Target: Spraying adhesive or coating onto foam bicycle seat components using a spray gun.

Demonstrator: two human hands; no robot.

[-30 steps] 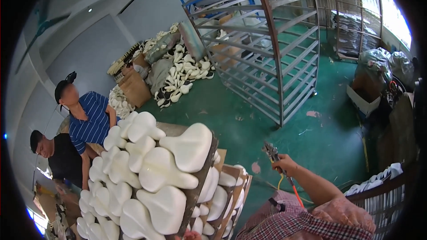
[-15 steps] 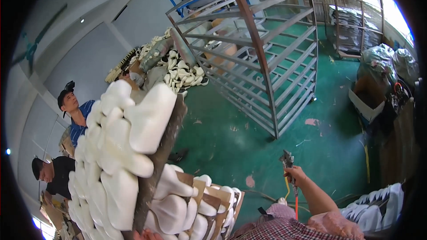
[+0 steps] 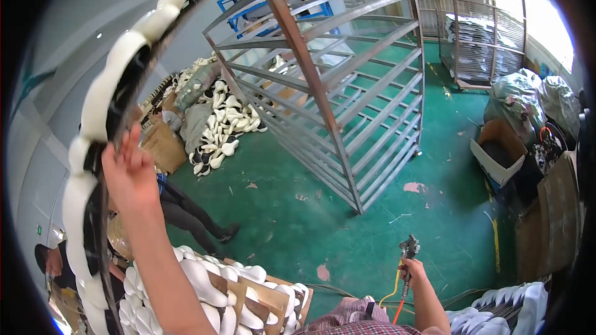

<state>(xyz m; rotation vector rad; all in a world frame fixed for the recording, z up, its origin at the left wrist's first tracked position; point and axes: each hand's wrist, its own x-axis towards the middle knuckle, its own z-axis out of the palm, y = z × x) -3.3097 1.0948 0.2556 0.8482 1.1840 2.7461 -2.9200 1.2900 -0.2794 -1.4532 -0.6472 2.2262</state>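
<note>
My left hand (image 3: 130, 174) is raised at the left, its palm and half-curled fingers against a long thin board (image 3: 112, 211). Shiny white saddle-shaped pieces (image 3: 99, 96) with dark undersides line the board. It is held up in the air and seen nearly edge-on, so most of its face is hidden. Low on the right, my right hand (image 3: 415, 269) is closed around the handle of a metal spray gun (image 3: 409, 248). A yellow hose (image 3: 392, 294) and an orange hose (image 3: 399, 311) run from the gun. More white saddle-shaped pieces (image 3: 202, 279) lie on boards under my left forearm.
A tall metal rack (image 3: 316, 80) stands ahead on the green floor (image 3: 279, 217). Piled white pieces (image 3: 223, 124) and a carton (image 3: 162, 146) are behind it at left. One co-worker's legs (image 3: 192, 211) and another person (image 3: 59, 260) show at left. An open box (image 3: 500, 152) and bags (image 3: 515, 99) sit at right.
The board has swung up and turned from face-on to nearly edge-on. My left hand and forearm have come into view. The spray gun stays in my right hand, slightly lower.
</note>
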